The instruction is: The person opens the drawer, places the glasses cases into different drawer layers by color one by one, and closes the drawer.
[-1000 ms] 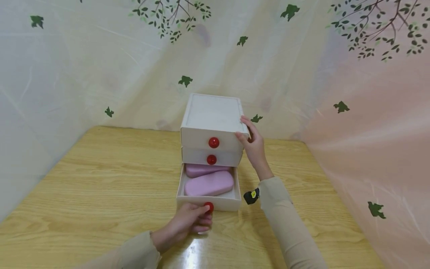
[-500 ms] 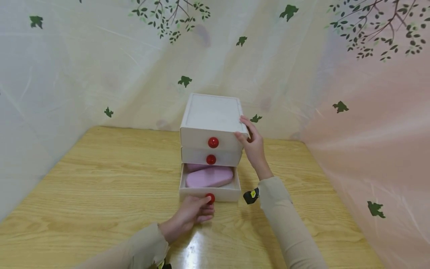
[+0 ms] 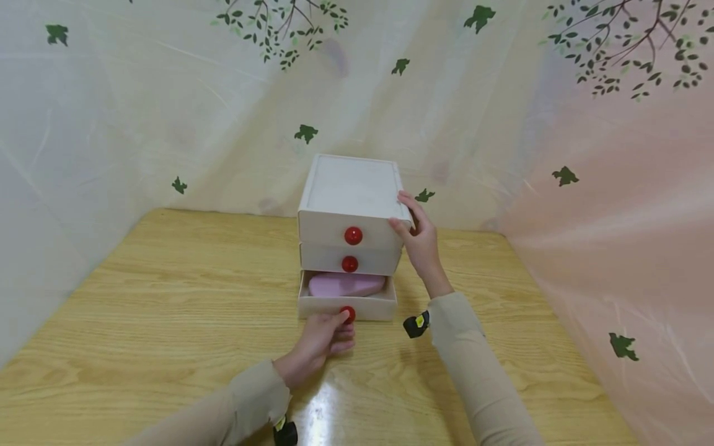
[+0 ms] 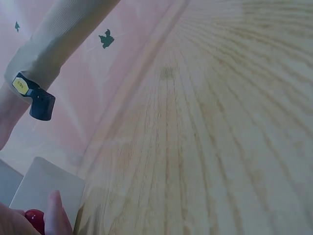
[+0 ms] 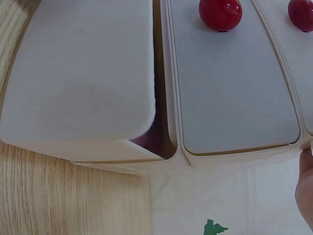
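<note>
A white chest of three stacked drawers (image 3: pixel 357 186) with red knobs stands on the wooden table. Its lowest drawer (image 3: pixel 370 308) is partly pulled out, and a lilac oblong case (image 3: pixel 346 285) lies inside. My left hand (image 3: pixel 315 344) pinches that drawer's red knob (image 3: pixel 349 314), thumb on top. In the left wrist view the knob (image 4: pixel 35 219) shows between thumb and finger. My right hand (image 3: pixel 421 241) rests on the chest's top right front corner, thumb and forefinger spread over the edge. The middle drawer (image 5: pixel 234 93) and the top drawer are closed.
The table (image 3: pixel 184 310) has bare wood on both sides of the chest. Behind it hangs a pale sheet (image 3: pixel 240 136) with green leaf prints. A small black device (image 3: pixel 416 324) sits at the right wrist and another (image 3: pixel 286 432) at the left.
My left hand has pushed the lowest drawer inward, away from me. The lilac case has slid further under the middle drawer, hiding a second lilac one behind it. My right hand stays put.
</note>
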Demonstrator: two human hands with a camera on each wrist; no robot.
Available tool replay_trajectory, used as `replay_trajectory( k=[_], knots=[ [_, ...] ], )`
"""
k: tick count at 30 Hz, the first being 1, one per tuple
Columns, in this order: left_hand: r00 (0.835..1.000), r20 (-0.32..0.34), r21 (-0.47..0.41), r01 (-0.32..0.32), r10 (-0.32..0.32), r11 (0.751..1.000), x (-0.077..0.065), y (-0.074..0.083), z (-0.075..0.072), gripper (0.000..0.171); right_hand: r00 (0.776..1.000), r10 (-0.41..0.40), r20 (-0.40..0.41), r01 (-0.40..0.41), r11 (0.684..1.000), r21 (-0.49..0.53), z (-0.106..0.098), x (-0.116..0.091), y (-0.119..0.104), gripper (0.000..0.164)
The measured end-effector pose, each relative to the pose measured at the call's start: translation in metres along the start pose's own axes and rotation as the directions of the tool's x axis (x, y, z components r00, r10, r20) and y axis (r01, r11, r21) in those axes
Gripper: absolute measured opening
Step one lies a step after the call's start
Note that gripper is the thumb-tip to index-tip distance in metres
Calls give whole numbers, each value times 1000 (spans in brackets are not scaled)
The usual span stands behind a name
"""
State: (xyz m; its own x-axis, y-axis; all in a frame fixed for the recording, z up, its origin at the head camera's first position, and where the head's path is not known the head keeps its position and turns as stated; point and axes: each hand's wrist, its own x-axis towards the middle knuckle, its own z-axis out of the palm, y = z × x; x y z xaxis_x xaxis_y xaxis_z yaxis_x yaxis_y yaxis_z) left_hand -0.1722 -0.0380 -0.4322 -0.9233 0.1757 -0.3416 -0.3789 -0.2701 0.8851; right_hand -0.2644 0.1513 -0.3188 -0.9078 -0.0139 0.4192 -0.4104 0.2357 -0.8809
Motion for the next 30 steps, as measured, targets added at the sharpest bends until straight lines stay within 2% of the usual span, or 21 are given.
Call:
replay_trajectory(
  k=[5,15,30],
  knots=[
    [999,-25,-15,-46,46,999,4,0,4,32,1000,-20,-11,21,1000,9,-1,8,23,55],
    [992,-106,-67,-73,66,995,20,-2,10,28,1000,-6,-20,6,1000,-2,0,8,23,50],
    [987,-148,-42,-71,64,997,36,4,13,26,1000,-8,-13,9,1000,22,0,9,24,51]
  ],
)
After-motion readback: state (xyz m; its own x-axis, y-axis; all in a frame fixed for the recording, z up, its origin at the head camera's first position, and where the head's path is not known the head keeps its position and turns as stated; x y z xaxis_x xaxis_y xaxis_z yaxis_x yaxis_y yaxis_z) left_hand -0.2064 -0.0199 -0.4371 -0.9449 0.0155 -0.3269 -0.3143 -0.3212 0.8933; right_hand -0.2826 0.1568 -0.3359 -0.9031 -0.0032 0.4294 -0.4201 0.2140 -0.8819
